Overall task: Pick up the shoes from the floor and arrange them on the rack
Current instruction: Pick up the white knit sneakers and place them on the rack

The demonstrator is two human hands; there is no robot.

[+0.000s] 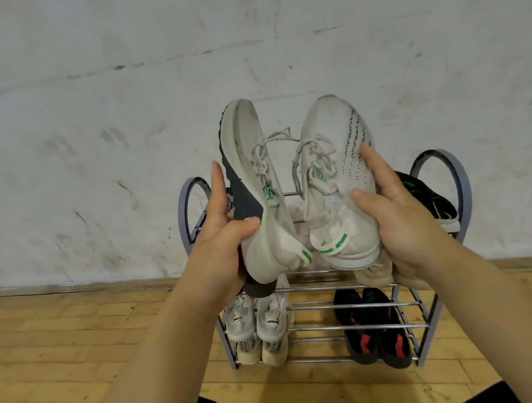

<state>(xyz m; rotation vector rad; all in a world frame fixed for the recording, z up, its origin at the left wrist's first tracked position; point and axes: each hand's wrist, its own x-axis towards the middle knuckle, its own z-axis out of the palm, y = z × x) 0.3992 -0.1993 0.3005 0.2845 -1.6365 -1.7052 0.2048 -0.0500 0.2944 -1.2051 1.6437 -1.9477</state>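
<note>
Rack [321,307]: a white pair [260,329] and a black pair [375,328] are occupying the bottom shelf's ends, leaving bare bars lying open between them. A black-green shoe [426,201] is blocking the top shelf's right end, and the held sneakers [334,172] are hiding its middle.

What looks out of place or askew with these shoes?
Nothing damaged. The white shoe in the left hand is turned sideways, dark sole facing left; the other shoe, in the right hand, shows its top. The wall is scuffed.
</note>
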